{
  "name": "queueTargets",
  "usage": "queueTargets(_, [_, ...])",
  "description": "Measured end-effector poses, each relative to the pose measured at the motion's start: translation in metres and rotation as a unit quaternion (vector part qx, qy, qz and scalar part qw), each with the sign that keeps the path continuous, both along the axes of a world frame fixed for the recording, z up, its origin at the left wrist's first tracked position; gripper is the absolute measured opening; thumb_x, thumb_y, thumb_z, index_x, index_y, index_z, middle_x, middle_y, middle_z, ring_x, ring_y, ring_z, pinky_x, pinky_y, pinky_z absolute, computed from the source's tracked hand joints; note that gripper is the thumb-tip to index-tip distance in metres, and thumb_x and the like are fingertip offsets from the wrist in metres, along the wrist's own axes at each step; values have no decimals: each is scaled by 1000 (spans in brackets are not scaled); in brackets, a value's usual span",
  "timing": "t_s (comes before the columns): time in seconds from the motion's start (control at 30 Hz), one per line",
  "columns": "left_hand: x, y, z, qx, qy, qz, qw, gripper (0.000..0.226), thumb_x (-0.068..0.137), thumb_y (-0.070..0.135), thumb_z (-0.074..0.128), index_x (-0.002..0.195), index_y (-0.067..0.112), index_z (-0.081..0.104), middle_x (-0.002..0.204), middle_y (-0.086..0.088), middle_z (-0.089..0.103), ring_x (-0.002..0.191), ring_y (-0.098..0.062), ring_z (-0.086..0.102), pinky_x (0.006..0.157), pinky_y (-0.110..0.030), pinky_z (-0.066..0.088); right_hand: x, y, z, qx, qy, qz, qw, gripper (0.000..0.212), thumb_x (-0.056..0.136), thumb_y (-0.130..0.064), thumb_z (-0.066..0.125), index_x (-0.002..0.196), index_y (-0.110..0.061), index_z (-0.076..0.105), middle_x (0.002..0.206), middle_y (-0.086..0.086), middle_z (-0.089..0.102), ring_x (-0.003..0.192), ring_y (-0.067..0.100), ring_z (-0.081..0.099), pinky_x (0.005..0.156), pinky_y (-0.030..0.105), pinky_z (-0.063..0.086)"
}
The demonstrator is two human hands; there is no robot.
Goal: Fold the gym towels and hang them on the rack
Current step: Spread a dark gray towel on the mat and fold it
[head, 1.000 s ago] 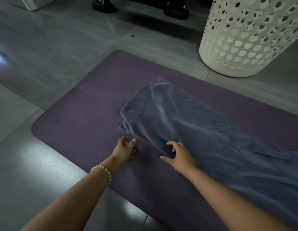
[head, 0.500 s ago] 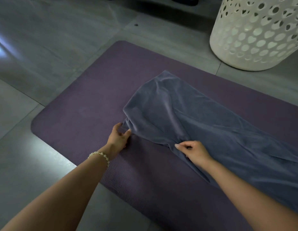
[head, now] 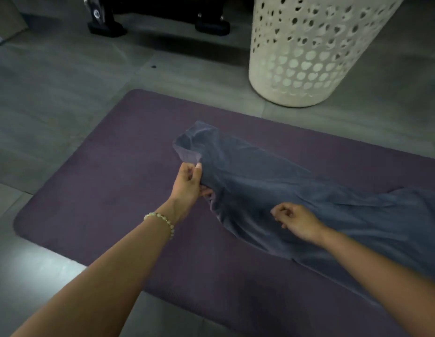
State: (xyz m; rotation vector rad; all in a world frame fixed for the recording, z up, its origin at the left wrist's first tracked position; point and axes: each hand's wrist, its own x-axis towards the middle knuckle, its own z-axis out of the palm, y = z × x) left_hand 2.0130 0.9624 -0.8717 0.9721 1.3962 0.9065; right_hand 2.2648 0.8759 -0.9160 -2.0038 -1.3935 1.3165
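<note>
Grey-blue towel (head: 296, 190) rumpled across the purple mat (head: 102, 190), from mid-mat to its right edge, left end lifted. Left hand (head: 188, 184), beaded bracelet (head: 160, 220) at the wrist, pinching the towel's raised left end; right hand (head: 296, 221) curled on a fold along its near edge. Perforated white basket (head: 308, 57) on the floor (head: 53, 93) beyond the mat's far edge.

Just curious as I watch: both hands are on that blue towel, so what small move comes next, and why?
Probably draw the left hand away from the right hand to pull the near edge taut. The towel lies bunched and creased on the mat, its end curled over, and both hands grip its near side, so flattening seems needed before folding.
</note>
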Motion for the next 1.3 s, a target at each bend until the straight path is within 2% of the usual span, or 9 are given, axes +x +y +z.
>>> queueTargets(0.07, [36,-9,11,4,-7,-29,1000,21,103,27,36,83,22,34,85,-7,59,61,-15,64,59,-27,58,38,-25,7,-22,-32,1,999,11,93,-22,59,83,-22,62,82,-7,62,81,11,57,84,34,50])
queueTargets(0.27, [145,-41,19,22,21,-198,980,25,102,20,38,78,17,32,73,-3,46,44,-1,57,48,-15,50,157,-116,22,-67,-78,-112,988,14,91,-17,62,78,-21,60,85,7,66,80,18,56,84,36,48])
queueTargets(0.5, [286,-115,7,-1,59,-338,939,23,101,32,39,87,14,42,93,-9,53,87,-21,56,90,-42,50,259,-226,13,-63,-69,-333,938,40,84,-30,72,116,-13,54,110,3,60,99,18,57,87,24,38])
queueTargets(0.67, [354,-169,3,-18,29,-391,920,25,100,36,40,86,17,45,99,-11,56,104,-33,59,94,-46,49,299,-298,-5,-21,-72,-485,871,54,80,-17,75,125,-2,48,122,10,53,104,21,54,85,24,38])
queueTargets(0.8, [384,-198,-9,-43,28,-391,919,23,99,37,42,85,20,46,99,-8,57,106,-30,59,98,-47,47,321,-340,-30,-43,-76,-535,841,73,69,-43,80,127,-7,52,132,14,52,118,28,54,96,33,44])
queueTargets(0.9, [394,-210,-19,-60,33,-383,921,20,100,34,44,88,17,46,98,-7,57,100,-26,61,93,-39,51,321,-345,-30,-35,-60,-576,815,63,82,-29,74,132,-2,47,136,14,49,124,30,49,103,36,38])
queueTargets(1.0, [399,-216,-21,-55,6,-345,937,14,97,20,52,88,15,43,87,0,56,81,-10,59,68,-16,54,328,-346,-36,-38,-32,-604,795,54,87,-21,69,129,5,48,127,13,54,118,28,51,95,29,39])
queueTargets(1.13, [403,-214,-21,-27,9,-325,945,25,88,11,66,106,7,49,77,-1,56,66,-7,55,54,-9,49,329,-342,-34,4,-9,-597,802,24,88,-14,67,93,10,63,75,8,57,82,18,50,53,6,38])
queueTargets(1.3, [396,-207,-18,-43,8,-281,959,28,89,23,65,110,8,55,92,-5,60,80,-12,59,58,-15,51,306,-298,7,149,-16,-453,879,18,88,-10,65,75,-4,55,70,10,48,62,4,41,59,13,37])
